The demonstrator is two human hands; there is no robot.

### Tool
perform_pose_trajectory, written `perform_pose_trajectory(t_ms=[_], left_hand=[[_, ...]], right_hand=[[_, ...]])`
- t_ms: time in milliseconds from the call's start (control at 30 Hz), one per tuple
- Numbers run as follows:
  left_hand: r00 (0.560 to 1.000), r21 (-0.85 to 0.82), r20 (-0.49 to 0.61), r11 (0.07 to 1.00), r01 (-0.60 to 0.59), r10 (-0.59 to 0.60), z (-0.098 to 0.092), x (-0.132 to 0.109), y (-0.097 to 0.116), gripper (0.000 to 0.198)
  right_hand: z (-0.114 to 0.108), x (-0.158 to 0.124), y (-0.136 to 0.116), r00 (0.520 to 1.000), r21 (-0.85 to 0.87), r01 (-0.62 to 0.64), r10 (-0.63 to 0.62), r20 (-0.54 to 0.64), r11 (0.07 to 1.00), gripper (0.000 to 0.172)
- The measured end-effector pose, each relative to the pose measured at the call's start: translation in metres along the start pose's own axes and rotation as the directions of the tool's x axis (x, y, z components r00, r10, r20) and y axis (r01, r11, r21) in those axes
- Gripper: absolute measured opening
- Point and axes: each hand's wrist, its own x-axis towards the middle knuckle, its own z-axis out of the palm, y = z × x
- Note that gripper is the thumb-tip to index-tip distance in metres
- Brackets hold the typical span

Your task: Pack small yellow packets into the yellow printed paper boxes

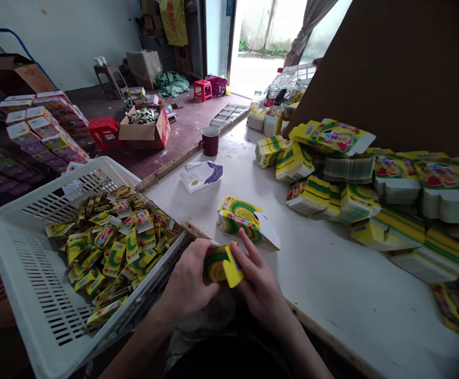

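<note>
I hold a small yellow-and-green carton (pixel 221 266) over the near edge of the white table (pixel 332 279), my left hand (pixel 188 281) curled around its left end and my right hand (pixel 259 287) pinching its yellow flap between thumb and fingers. On the table just beyond the carton lies a short stack of flat carton blanks (pixel 239 218). Against the table's left edge stands a white plastic basket (pixel 24 263) of folded cartons (pixel 115 247).
</note>
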Motion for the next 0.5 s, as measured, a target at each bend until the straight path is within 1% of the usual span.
perform_pose_trajectory(t_ms=[33,100,200,267,300,367,400,433,467,500], left_hand=[[1.0,-0.002,0.005,1.0,-0.021,0.021,-0.003,0.0,-0.001,0.052],[0.999,-0.01,0.013,0.999,-0.044,0.044,-0.008,-0.002,-0.002,0.057],[0.999,-0.047,0.051,0.999,0.0,0.003,-0.01,-0.005,-0.003,0.069],[0.997,-0.061,0.074,0.998,0.004,0.001,-0.011,-0.006,-0.001,0.07],[0.997,-0.055,0.071,0.998,-0.009,0.013,-0.01,-0.006,0.001,0.067],[0.998,-0.041,0.056,0.999,-0.023,0.025,-0.009,-0.005,0.002,0.062],[0.999,-0.037,0.042,0.999,-0.019,0.021,-0.009,-0.005,0.002,0.06],[1.0,-0.029,0.013,1.0,-0.009,0.01,-0.01,-0.004,0.001,0.059],[0.999,-0.007,-0.04,1.0,0.003,-0.004,-0.011,-0.003,-0.001,0.058],[0.992,0.04,-0.127,0.999,0.015,-0.01,-0.014,-0.001,-0.004,0.056]], right_hand=[[-0.003,0.0,0.001,0.999,-0.023,0.019,-0.018,0.048,1.0,0.055],[-0.012,0.002,0.001,0.994,-0.047,0.025,-0.019,0.111,0.999,0.048],[-0.027,0.007,-0.004,0.977,-0.023,-0.031,0.035,0.213,0.999,0.035],[-0.032,0.009,-0.01,0.959,0.006,-0.081,0.076,0.274,0.997,0.03],[-0.032,0.01,-0.013,0.959,0.014,-0.106,0.098,0.267,0.994,0.026],[-0.026,0.01,-0.018,0.975,0.026,-0.142,0.136,0.177,0.989,0.024],[-0.021,0.01,-0.019,0.984,0.045,-0.149,0.144,0.107,0.988,0.029],[-0.017,0.01,-0.02,0.989,0.072,-0.147,0.145,0.034,0.987,0.039],[-0.014,0.011,-0.019,0.989,0.093,-0.142,0.146,-0.034,0.986,0.051],[-0.013,0.013,-0.017,0.984,0.092,-0.135,0.145,-0.103,0.986,0.059]])
